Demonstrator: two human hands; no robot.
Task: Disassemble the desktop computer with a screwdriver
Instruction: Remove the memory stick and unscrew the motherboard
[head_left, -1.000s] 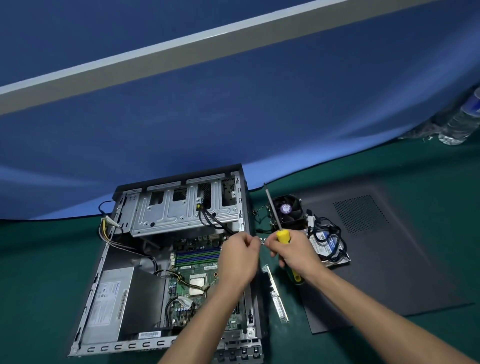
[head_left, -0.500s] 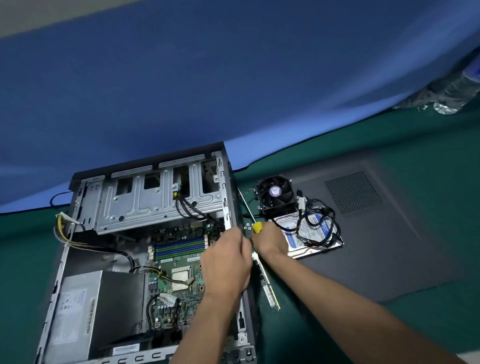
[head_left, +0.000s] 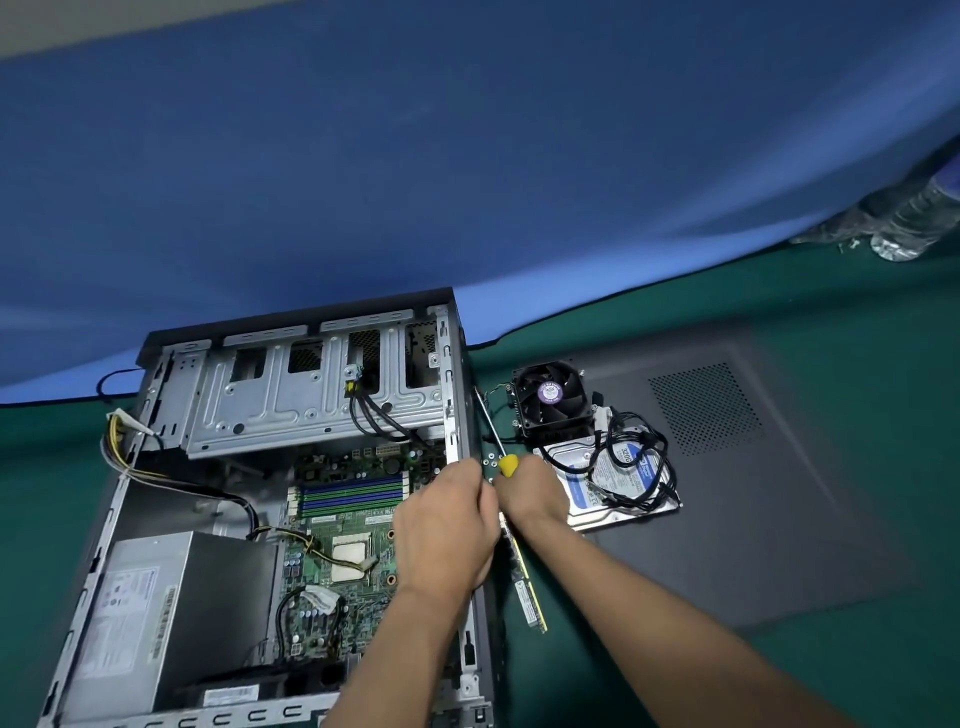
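Observation:
The open desktop case (head_left: 457, 364) lies on its side on the green table, showing the motherboard (head_left: 343, 519) and the grey power supply (head_left: 156, 618). My right hand (head_left: 530, 491) grips a yellow-handled screwdriver (head_left: 508, 464) just right of the case wall, and its shaft points up and away along that wall. My left hand (head_left: 447, 525) sits at the case's right wall with fingers curled, touching my right hand. Its fingertips are hidden, so what it holds is unclear. A few small screws (head_left: 491, 460) lie beside the handle.
A memory stick (head_left: 527, 587) lies on the table beside the case. To the right, a cooler fan (head_left: 553, 397) and a hard drive (head_left: 623, 483) with black cables rest on the removed side panel (head_left: 753, 467). A water bottle (head_left: 919, 218) stands far right. Blue cloth hangs behind.
The view has tilted down. Both hands stay together but have dropped toward the table at the case's right wall, and the screwdriver has lowered with them.

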